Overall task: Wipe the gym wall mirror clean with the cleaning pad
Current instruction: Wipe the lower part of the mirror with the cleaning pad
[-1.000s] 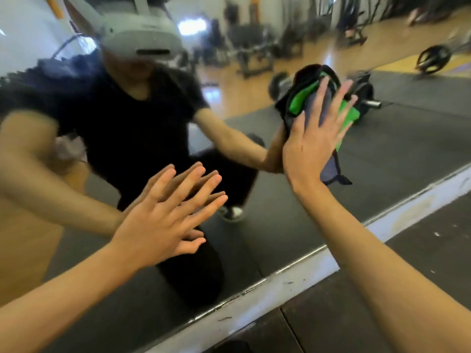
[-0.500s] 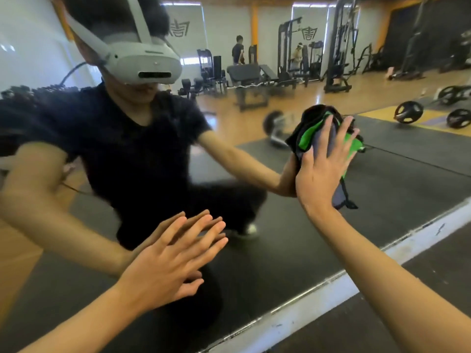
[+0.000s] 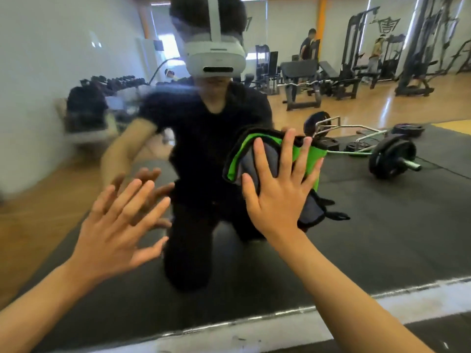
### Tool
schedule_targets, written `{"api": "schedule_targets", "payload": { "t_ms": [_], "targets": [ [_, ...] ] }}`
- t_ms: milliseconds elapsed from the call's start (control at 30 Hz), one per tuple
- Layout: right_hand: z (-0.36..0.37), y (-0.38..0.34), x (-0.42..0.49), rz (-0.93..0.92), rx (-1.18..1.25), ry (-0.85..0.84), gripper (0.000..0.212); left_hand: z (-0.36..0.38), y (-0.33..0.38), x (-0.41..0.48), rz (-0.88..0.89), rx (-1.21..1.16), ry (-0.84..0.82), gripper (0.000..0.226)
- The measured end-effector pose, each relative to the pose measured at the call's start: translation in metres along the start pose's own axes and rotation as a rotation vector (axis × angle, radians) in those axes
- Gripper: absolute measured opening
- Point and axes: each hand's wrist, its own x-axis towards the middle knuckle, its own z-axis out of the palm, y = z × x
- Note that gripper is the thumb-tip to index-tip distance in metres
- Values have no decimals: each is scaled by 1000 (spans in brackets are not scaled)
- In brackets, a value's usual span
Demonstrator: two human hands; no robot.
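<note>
The right hand (image 3: 277,200) lay flat against the wall mirror (image 3: 382,225), its fingers (image 3: 289,151) straight and spread, pressing the cleaning pad (image 3: 254,159) to the glass. The pad was a crumpled cloth of green, grey and black; its upper edge showed above the fingertips, and a dark corner with loose straps hung out below the heel of the hand on the right. The pad sat at about mid-height of the visible glass, right of centre.

The left hand (image 3: 114,225) was held out with the palm toward the mirror, lower and to the left, well apart from the pad. Its fingers (image 3: 127,200) were straight and fanned out, gripping nothing; whether they actually touched the glass could not be told, though their reflection stood close behind them.

The mirror showed the kneeling person in a dark shirt wearing a white headset (image 3: 215,57). Also reflected were a loaded barbell (image 3: 392,159) on black floor mats, benches, weight machines, and two people standing far off. A pale strip (image 3: 280,335) ran along the foot of the mirror.
</note>
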Motion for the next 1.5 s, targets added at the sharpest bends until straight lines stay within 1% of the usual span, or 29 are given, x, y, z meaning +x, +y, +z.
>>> {"api": "schedule_targets", "payload": {
  "t_ms": [67,133,233,400,533,600,633,700,733,800,867,933,967,1000,1033,1100,1167,1200,1233,1300,1367,1400,1433,1467,1500],
  "targets": [
    [-4,7,-3,-29,35,-36,59,2,12,32,-108,27,28,83],
    [-6,14,-5,-62,51,-72,59,7,15,52,-183,49,-3,90],
    [-7,24,-10,-100,55,-100,59,15,18,57,-228,104,-49,96],
    [0,39,-22,-148,32,-98,58,12,11,55,-170,174,-52,98],
    [3,59,-40,-161,12,-115,60,18,4,54,-122,229,18,100],
    [1,57,-38,-113,14,-131,61,22,5,54,-132,247,48,101],
    [-2,49,-31,-53,4,-123,60,23,7,52,-144,246,56,103],
    [-10,22,3,61,-24,-69,57,24,8,51,-187,236,59,107],
    [-12,3,28,65,-31,-32,56,23,9,51,-215,233,60,108],
    [-12,-44,74,-24,-29,17,54,23,9,50,-257,219,49,110],
    [-14,-81,95,-213,-19,5,54,21,8,49,-259,212,32,112],
    [-15,-74,97,-411,-2,-48,53,22,7,49,-257,221,33,113],
    [-18,-53,95,-448,-21,-69,54,23,7,49,-256,220,42,113],
    [-23,-26,93,-427,-50,-79,55,23,7,49,-256,221,49,113],
    [-29,2,91,-353,-86,-75,57,25,7,49,-260,220,52,114],
    [-37,40,85,-120,-117,-31,58,27,8,49,-260,219,50,114],
    [-34,26,79,87,-133,34,58,27,7,48,-256,225,49,115],
    [-28,4,77,120,-140,53,58,27,6,48,-250,223,53,114],
    [-23,-21,75,64,-134,33,57,26,6,48,-248,224,55,114],
    [-17,-52,67,-164,-103,-16,55,25,6,48,-249,221,55,112],
    [-18,-34,60,-355,-80,-69,55,23,7,47,-238,215,53,106],
    [-20,-12,53,-404,-80,-78,55,23,6,48,-226,218,59,102],
    [-21,14,42,-406,-95,-86,56,23,5,48,-213,225,60,98],
    [-22,41,29,-353,-125,-91,57,24,5,48,-195,227,57,95],
    [-23,61,17,-247,-143,-83,57,25,4,48,-182,234,51,93]
  ]
}}
